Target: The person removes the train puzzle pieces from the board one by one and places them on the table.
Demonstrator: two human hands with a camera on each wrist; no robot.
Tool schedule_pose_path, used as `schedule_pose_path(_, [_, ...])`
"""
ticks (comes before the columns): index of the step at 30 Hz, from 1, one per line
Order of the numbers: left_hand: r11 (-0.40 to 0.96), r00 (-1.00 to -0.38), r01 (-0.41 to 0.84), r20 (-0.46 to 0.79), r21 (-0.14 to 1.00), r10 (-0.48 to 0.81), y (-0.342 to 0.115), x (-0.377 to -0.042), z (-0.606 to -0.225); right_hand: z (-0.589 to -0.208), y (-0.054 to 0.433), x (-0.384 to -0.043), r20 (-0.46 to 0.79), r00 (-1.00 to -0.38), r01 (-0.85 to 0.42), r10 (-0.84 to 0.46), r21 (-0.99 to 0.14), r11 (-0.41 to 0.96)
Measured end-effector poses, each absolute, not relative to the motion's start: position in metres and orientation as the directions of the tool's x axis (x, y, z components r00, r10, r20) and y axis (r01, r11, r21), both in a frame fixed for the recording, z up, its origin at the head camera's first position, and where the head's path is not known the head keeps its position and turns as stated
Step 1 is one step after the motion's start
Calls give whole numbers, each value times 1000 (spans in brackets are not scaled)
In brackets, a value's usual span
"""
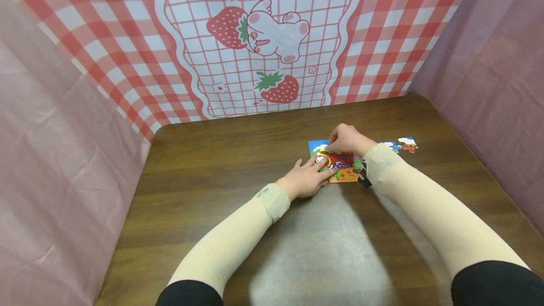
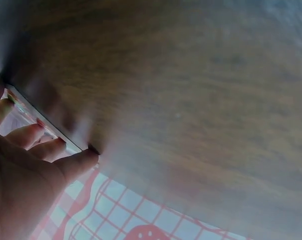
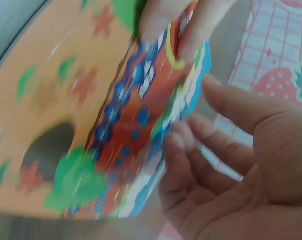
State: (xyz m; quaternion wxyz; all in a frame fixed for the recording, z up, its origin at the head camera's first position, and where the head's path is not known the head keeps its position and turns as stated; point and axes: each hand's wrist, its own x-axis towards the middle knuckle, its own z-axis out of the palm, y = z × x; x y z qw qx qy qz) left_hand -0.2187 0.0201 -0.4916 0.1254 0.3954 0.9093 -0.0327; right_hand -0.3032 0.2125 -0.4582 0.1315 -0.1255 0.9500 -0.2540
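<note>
A colourful jigsaw puzzle with blue sky, a red band and orange ground lies on the table right of centre. My left hand rests on its left part, fingers spread and fairly straight; in the left wrist view those fingers lie along the puzzle's edge. My right hand is over the upper edge. In the right wrist view its bent fingers touch the sky strip, while the thumb stands apart from them with nothing visible between. The right hand and forearm cover part of the puzzle.
Puzzle pieces with cloud and red patterns lie to the right, partly behind the right wrist. The brown wooden table meets a red checked strawberry cloth at the back. Pink curtains flank both sides.
</note>
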Motion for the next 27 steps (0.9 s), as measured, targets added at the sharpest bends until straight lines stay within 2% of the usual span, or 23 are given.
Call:
schedule_pose_path(9, [686, -666, 727, -224, 19, 712, 20, -219, -495, -457, 189, -304, -254, -953, -7, -163, -522, 853])
schedule_pose_path(21, [691, -671, 722, -212, 28, 710, 20, -219, -493, -450, 182, -308, -325, -944, 123, -56, -506, 854])
schedule_pose_path(27, [693, -671, 720, -215, 41, 710, 20, -219, -493, -450, 182, -307, -341, -939, 141, -49, -509, 849])
